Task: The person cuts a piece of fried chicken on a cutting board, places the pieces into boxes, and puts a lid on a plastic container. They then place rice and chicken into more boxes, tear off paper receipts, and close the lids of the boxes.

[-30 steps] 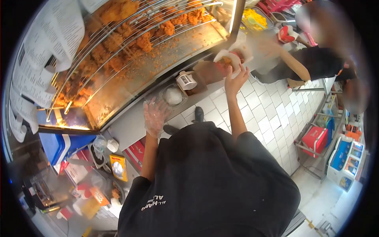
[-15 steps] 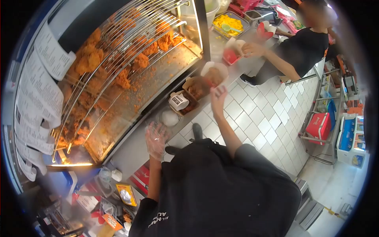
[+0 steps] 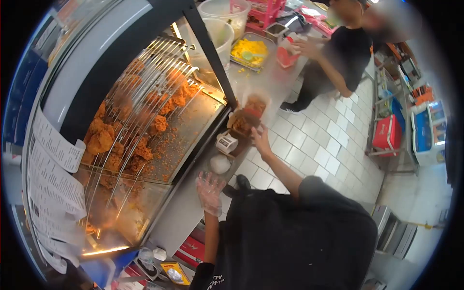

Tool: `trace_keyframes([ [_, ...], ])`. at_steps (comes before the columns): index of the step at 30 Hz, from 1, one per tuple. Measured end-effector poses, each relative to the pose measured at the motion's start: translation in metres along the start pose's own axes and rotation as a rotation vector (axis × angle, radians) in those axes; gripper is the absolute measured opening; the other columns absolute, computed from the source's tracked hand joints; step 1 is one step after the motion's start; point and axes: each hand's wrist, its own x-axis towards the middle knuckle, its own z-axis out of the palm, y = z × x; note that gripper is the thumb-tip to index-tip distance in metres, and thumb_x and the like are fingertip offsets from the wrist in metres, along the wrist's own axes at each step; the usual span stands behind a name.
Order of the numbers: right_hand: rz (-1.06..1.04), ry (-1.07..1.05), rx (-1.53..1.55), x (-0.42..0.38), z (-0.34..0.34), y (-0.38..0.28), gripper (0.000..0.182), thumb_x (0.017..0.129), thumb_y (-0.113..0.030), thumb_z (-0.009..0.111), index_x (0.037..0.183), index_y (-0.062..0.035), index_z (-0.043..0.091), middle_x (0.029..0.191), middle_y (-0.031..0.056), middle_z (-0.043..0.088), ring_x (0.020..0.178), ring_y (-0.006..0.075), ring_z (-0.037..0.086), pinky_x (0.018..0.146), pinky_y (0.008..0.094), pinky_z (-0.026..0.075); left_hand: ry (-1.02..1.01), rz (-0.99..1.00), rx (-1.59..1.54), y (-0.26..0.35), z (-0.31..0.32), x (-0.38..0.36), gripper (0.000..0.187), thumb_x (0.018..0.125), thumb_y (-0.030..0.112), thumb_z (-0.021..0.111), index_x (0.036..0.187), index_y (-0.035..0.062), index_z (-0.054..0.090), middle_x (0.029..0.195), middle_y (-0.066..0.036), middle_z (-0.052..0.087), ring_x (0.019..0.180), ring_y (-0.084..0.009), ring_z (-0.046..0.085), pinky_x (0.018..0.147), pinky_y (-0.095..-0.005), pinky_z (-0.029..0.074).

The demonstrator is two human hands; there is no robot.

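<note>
My left hand (image 3: 210, 192), in a clear plastic glove, has its fingers spread and holds nothing, just below a round white item (image 3: 220, 164) on the counter. My bare right hand (image 3: 261, 142) has its fingers apart at the near edge of a brown box of fried chicken (image 3: 243, 122). Beside that box stands a small white carton with a printed label (image 3: 226, 143), resting in another box. A further container of fried chicken (image 3: 255, 104) is behind, blurred.
A lit glass warmer holds fried chicken (image 3: 100, 136) on a wire rack (image 3: 140, 83) at left, with paper receipts (image 3: 50, 171) along its side. A co-worker (image 3: 344, 58) handles a red box (image 3: 287, 57) near a tray of yellow food (image 3: 249, 50). Red bins stand right and below.
My right hand has drawn back from the far container toward the brown box. The view has shifted, while my left hand stays spread near the round white item. The co-worker's hands still handle a red box.
</note>
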Motion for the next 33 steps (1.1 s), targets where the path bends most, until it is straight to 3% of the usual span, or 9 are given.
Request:
trace_keyframes([
  [7,-0.070,0.165,-0.029,0.019,-0.039,-0.018,0.076,0.096,-0.045,0.059,0.150,-0.0057,0.021,0.134,0.0225,0.050,0.107,0.0275,0.059,0.080,0.0353,0.051,0.020,0.045,-0.025,-0.030,0.034,0.022,0.072,0.089,0.057,0.058,0.147,0.0235,0.030,0.144,-0.012,0.031,0.129,-0.0360,0.036,0.100,-0.0587,0.042],
  [9,-0.447,0.302,-0.219,0.019,-0.052,-0.039,0.062,0.098,-0.029,0.060,0.147,-0.0049,0.031,0.115,0.0157,0.060,0.093,0.0204,0.062,0.075,0.0304,0.050,0.009,0.058,-0.037,-0.032,0.043,0.030,0.070,0.089,0.056,0.058,0.146,0.0234,0.031,0.144,-0.011,0.031,0.129,-0.0359,0.037,0.100,-0.0588,0.042],
  [15,-0.758,0.284,0.006,0.045,-0.097,-0.187,0.055,0.098,-0.012,0.058,0.147,-0.0042,0.032,0.083,-0.0006,0.050,0.068,0.0046,0.047,0.061,0.0179,0.040,-0.023,0.067,-0.110,-0.042,0.066,0.046,0.060,0.093,0.055,0.053,0.140,0.0211,0.038,0.138,-0.012,0.040,0.124,-0.0386,0.044,0.100,-0.0628,0.041],
  [18,-0.714,0.219,0.118,0.082,-0.123,-0.250,0.057,0.098,-0.011,0.057,0.148,-0.0033,0.031,0.077,-0.0022,0.050,0.065,0.0040,0.046,0.058,0.0177,0.038,0.051,0.088,-0.071,-0.046,0.077,0.058,0.058,0.095,0.060,0.047,0.134,0.0173,0.045,0.125,-0.015,0.054,0.118,-0.0425,0.051,0.102,-0.0651,0.039],
  [21,-0.658,0.108,0.135,0.142,-0.158,-0.272,0.051,0.097,-0.011,0.057,0.144,-0.0019,0.039,0.078,-0.0019,0.054,0.064,0.0037,0.047,0.055,0.0194,0.037,-0.042,0.071,-0.034,-0.048,0.075,0.069,0.064,0.095,0.062,0.045,0.143,0.0198,0.038,0.139,-0.015,0.044,0.130,-0.0432,0.042,0.103,-0.0679,0.036],
  [24,-0.792,0.062,-0.309,0.194,-0.199,-0.291,0.043,0.095,-0.013,0.060,0.136,-0.0041,0.052,0.082,0.0035,0.061,0.064,0.0089,0.052,0.058,0.0240,0.043,0.033,0.107,-0.077,-0.053,0.093,0.068,0.071,0.093,0.067,0.043,0.145,0.0187,0.036,0.139,-0.016,0.045,0.131,-0.0426,0.042,0.104,-0.0681,0.035],
  [26,-0.778,0.280,-0.776,0.224,-0.221,-0.316,0.036,0.094,-0.016,0.058,0.129,-0.0071,0.059,0.087,0.0103,0.066,0.068,0.0188,0.059,0.065,0.0311,0.049,0.118,0.137,-0.035,-0.055,0.108,0.067,0.075,0.092,0.070,0.043,0.146,0.0181,0.037,0.140,-0.016,0.044,0.131,-0.0417,0.042,0.105,-0.0676,0.034],
  [30,-0.846,0.358,-0.848,0.301,-0.251,-0.352,0.032,0.095,-0.021,0.054,0.124,-0.0091,0.063,0.097,0.0166,0.068,0.084,0.0303,0.065,0.078,0.0381,0.051,0.129,0.182,-0.028,-0.061,0.106,0.066,0.079,0.090,0.072,0.044,0.146,0.0176,0.037,0.141,-0.017,0.043,0.132,-0.0403,0.041,0.105,-0.0664,0.034],
  [33,-1.074,0.184,-1.281,0.407,-0.296,-0.342,0.031,0.092,-0.023,0.047,0.112,-0.0059,0.064,0.105,0.0226,0.067,0.096,0.0417,0.065,0.087,0.0506,0.050,0.136,0.184,-0.069,-0.064,0.110,0.064,0.078,0.090,0.072,0.044,0.145,0.0174,0.039,0.143,-0.017,0.042,0.133,-0.0397,0.040,0.106,-0.0657,0.033],
])
